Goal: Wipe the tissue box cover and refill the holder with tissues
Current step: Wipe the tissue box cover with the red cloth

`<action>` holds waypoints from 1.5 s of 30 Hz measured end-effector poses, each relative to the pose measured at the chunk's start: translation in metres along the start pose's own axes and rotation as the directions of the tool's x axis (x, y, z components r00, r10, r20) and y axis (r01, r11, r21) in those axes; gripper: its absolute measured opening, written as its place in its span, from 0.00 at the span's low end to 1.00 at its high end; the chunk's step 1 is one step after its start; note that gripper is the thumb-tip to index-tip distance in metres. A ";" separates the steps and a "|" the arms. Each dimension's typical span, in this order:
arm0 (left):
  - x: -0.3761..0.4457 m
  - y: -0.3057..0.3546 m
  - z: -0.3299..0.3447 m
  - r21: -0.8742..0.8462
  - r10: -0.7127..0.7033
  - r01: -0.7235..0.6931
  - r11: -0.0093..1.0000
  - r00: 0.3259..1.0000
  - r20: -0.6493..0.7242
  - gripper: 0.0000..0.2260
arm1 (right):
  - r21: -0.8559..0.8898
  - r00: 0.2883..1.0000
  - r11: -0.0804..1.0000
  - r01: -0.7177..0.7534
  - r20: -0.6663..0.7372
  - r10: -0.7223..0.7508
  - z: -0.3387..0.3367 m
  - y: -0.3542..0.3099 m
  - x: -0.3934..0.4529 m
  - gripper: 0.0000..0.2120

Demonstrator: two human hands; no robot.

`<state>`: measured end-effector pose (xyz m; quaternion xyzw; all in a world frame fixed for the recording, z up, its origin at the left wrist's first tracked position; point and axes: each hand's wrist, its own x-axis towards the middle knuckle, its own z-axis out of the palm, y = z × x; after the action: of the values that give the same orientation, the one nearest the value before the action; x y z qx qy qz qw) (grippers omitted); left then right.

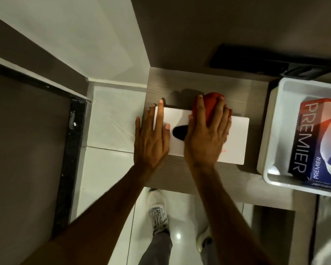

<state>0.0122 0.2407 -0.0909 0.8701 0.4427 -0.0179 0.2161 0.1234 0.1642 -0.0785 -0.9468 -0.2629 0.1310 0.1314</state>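
A white tissue box cover [236,139] with a dark oval slot lies flat on a narrow wooden shelf [180,81]. My left hand [151,138] rests flat on the cover's left end, fingers spread. My right hand [208,134] presses a red cloth [210,102] down on the cover's top near its far edge, partly hiding the slot. A pack of Premier tissues [317,140] lies in a white tray [271,119] to the right.
A dark flat object [256,60] sits at the back of the shelf. Below the shelf edge are white floor tiles [107,115] and my shoes. A dark door frame [71,142] stands at the left.
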 end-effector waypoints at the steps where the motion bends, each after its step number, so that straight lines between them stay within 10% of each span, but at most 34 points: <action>1: -0.001 -0.002 0.002 0.025 0.018 -0.018 1.000 1.000 -0.001 0.28 | 0.028 0.996 0.996 -0.085 -0.005 0.085 0.003 -0.018 -0.003 0.28; 6: -0.007 -0.012 0.011 0.144 0.103 -0.098 0.985 0.994 -0.031 0.28 | -0.066 0.903 0.907 0.415 0.147 -0.403 0.009 -0.028 -0.002 0.32; 11: -0.002 -0.008 0.010 0.045 0.041 -0.038 0.998 0.997 -0.069 0.24 | 0.040 0.998 0.998 -0.050 -0.048 0.052 0.006 -0.017 0.004 0.29; 16: -0.012 -0.013 0.018 0.193 0.178 -0.132 0.972 0.954 -0.243 0.19 | -0.085 0.873 0.883 0.462 0.218 -0.436 -0.003 -0.019 0.007 0.38; 25: -0.001 -0.008 0.013 0.066 -0.017 0.021 0.998 0.998 -0.056 0.26 | 0.072 0.996 0.996 -0.051 -0.066 0.055 -0.019 0.030 -0.050 0.32; 32: -0.001 -0.010 0.015 0.098 0.002 0.003 0.995 0.999 -0.053 0.26 | -0.063 0.932 0.931 0.359 0.079 -0.354 0.002 0.047 -0.079 0.42; 38: -0.001 -0.008 0.013 0.094 -0.014 0.018 0.995 0.999 -0.047 0.28 | 0.020 0.996 1.000 -0.010 -0.085 0.012 0.008 0.027 -0.082 0.32; 42: -0.002 -0.012 0.016 0.126 0.007 -0.004 0.992 1.000 -0.029 0.26 | -0.062 0.902 0.902 0.427 0.098 -0.420 0.008 0.035 -0.090 0.38; 45: 0.001 -0.012 0.018 0.132 -0.006 0.009 0.991 1.000 -0.030 0.26 | -0.102 0.883 0.879 0.467 0.111 -0.456 -0.014 0.093 -0.075 0.37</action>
<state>0.0059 0.2403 -0.1121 0.8810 0.4469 -0.0354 0.1513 0.1086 0.0448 -0.0813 -0.8570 -0.4938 0.1184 0.0878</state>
